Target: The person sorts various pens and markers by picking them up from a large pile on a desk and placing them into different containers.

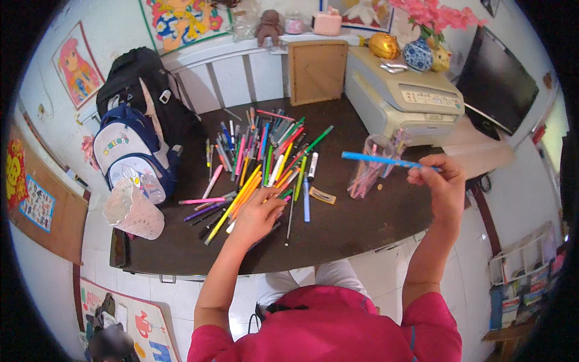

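Above the right part of a dark desk, my right hand grips a light blue pencil by one end; its other end points left, over a clear plastic cup with pink pens in it. A second clear cup with pens stands behind that one. My left hand rests on the near edge of a wide heap of pens and markers, fingers bent; whether it grips one of them cannot be told. Close by lie a blue pen and a hair clip on a card.
A pink lace-pattern basket sits at the desk's left edge, before a blue and white backpack and a black backpack. At the back are a brown framed board and a printer. A screen is at the right.
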`<action>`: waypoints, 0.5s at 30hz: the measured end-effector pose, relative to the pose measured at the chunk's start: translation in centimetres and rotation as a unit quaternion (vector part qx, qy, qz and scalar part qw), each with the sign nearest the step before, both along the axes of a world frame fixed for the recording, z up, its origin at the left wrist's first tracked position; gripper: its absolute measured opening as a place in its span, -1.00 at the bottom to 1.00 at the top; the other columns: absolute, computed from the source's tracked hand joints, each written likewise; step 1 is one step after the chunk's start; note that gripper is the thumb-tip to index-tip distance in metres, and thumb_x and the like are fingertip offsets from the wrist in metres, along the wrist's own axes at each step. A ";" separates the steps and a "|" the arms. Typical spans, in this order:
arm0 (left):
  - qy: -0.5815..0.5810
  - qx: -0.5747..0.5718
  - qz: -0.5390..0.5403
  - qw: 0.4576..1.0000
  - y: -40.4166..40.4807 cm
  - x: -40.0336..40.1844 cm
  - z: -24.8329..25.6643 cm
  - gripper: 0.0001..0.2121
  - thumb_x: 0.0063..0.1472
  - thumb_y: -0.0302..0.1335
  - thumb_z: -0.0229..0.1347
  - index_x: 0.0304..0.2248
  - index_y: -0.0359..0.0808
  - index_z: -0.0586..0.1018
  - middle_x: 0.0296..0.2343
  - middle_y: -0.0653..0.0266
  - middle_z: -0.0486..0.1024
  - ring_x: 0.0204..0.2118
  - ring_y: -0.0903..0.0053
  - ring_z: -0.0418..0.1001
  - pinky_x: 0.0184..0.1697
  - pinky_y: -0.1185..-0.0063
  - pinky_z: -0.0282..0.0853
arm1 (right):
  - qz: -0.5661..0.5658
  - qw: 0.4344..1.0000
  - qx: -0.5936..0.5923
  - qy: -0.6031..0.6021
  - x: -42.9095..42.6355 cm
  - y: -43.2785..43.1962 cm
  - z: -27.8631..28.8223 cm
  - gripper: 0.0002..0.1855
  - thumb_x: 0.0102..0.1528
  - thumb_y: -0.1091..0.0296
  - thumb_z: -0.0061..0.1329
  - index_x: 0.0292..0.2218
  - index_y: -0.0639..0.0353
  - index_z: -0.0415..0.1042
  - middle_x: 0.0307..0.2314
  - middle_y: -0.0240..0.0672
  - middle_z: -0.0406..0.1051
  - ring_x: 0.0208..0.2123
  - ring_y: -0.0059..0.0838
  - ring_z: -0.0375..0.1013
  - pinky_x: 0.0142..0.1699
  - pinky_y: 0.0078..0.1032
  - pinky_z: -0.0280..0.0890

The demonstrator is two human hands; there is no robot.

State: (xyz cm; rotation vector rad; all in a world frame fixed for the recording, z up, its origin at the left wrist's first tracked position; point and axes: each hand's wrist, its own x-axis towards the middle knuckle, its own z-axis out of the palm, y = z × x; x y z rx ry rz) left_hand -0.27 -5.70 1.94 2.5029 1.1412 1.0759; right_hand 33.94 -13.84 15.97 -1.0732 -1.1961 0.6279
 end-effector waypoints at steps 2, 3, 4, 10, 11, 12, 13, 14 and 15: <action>0.007 -0.002 -0.010 1.000 -0.9 0.4 0.2 -0.87 0.03 -0.52 0.20 -0.36 -0.26 0.60 -0.22 0.25 0.47 -0.25 0.33 0.47 -0.18 0.43 0.40 | -0.068 0.997 -0.010 -0.030 0.9 -0.7 1.0 -0.88 0.03 0.54 -0.01 -0.33 0.37 0.45 -0.55 -0.24 0.48 -0.53 -0.58 0.46 -0.39 -0.65 0.37; 0.013 0.002 -0.013 1.000 -1.3 0.4 0.3 -0.85 0.02 -0.51 0.22 -0.35 -0.24 0.61 -0.22 0.27 0.48 -0.25 0.34 0.47 -0.18 0.44 0.41 | -0.070 0.997 -0.011 -0.028 1.3 -0.7 1.3 -0.88 0.03 0.54 -0.01 -0.33 0.37 0.45 -0.55 -0.24 0.48 -0.53 -0.58 0.46 -0.39 -0.65 0.37; 0.023 -0.014 -0.016 1.000 -1.7 0.3 0.2 -0.86 0.02 -0.52 0.21 -0.36 -0.25 0.61 -0.22 0.25 0.49 -0.24 0.34 0.48 -0.18 0.45 0.41 | -0.121 0.990 -0.009 -0.072 1.9 -0.7 1.6 -0.89 0.04 0.53 0.00 -0.33 0.34 0.46 -0.56 -0.31 0.45 -0.55 -0.63 0.42 -0.42 -0.69 0.31; 0.044 -0.026 -0.021 0.998 -3.4 0.6 -1.0 -0.89 0.01 -0.53 0.17 -0.39 -0.26 0.61 -0.20 0.26 0.47 -0.22 0.36 0.47 -0.17 0.45 0.41 | -0.158 0.963 -0.062 -0.208 3.8 1.2 1.6 -0.85 0.02 0.46 0.07 -0.32 0.28 0.49 -0.60 -0.44 0.41 -0.55 -0.71 0.35 -0.45 -0.72 0.20; 0.044 -0.029 -0.025 0.998 -3.6 0.5 -1.3 -0.89 0.02 -0.52 0.17 -0.39 -0.25 0.61 -0.20 0.27 0.47 -0.22 0.36 0.47 -0.17 0.45 0.41 | -0.133 0.956 -0.074 -0.251 3.8 2.0 1.5 -0.83 0.01 0.45 0.08 -0.31 0.29 0.48 -0.60 -0.44 0.41 -0.55 -0.71 0.34 -0.45 -0.70 0.20; 0.046 -0.038 -0.020 0.998 -3.8 0.3 -1.6 -0.89 0.02 -0.52 0.16 -0.39 -0.25 0.60 -0.18 0.27 0.46 -0.20 0.36 0.46 -0.16 0.45 0.41 | -0.110 0.945 -0.086 -0.295 3.8 2.9 1.4 -0.81 0.00 0.45 0.08 -0.30 0.31 0.48 -0.59 -0.43 0.40 -0.55 -0.70 0.32 -0.44 -0.67 0.20; 0.046 -0.039 -0.016 0.998 -4.0 0.1 -1.7 -0.89 0.02 -0.52 0.16 -0.39 -0.25 0.60 -0.18 0.27 0.46 -0.20 0.36 0.46 -0.16 0.45 0.41 | -0.106 0.946 -0.086 -0.295 3.5 3.8 1.2 -0.81 0.00 0.45 0.08 -0.30 0.31 0.48 -0.59 -0.43 0.40 -0.55 -0.70 0.32 -0.44 -0.67 0.20; 0.054 -0.041 -0.012 0.998 -4.1 0.0 -1.8 -0.89 0.03 -0.52 0.16 -0.38 -0.25 0.59 -0.17 0.27 0.46 -0.19 0.35 0.46 -0.15 0.44 0.40 | -0.079 0.951 -0.065 -0.290 3.0 4.7 1.0 -0.79 0.00 0.45 0.09 -0.28 0.32 0.47 -0.60 -0.41 0.40 -0.56 -0.69 0.31 -0.44 -0.65 0.20; 0.060 -0.044 -0.009 0.997 -4.3 -0.1 -1.8 -0.89 0.03 -0.52 0.16 -0.38 -0.25 0.59 -0.17 0.27 0.46 -0.19 0.35 0.46 -0.15 0.44 0.40 | -0.053 0.956 -0.045 -0.286 2.7 5.7 0.7 -0.77 0.00 0.44 0.09 -0.27 0.33 0.46 -0.60 -0.39 0.40 -0.56 -0.68 0.29 -0.44 -0.62 0.21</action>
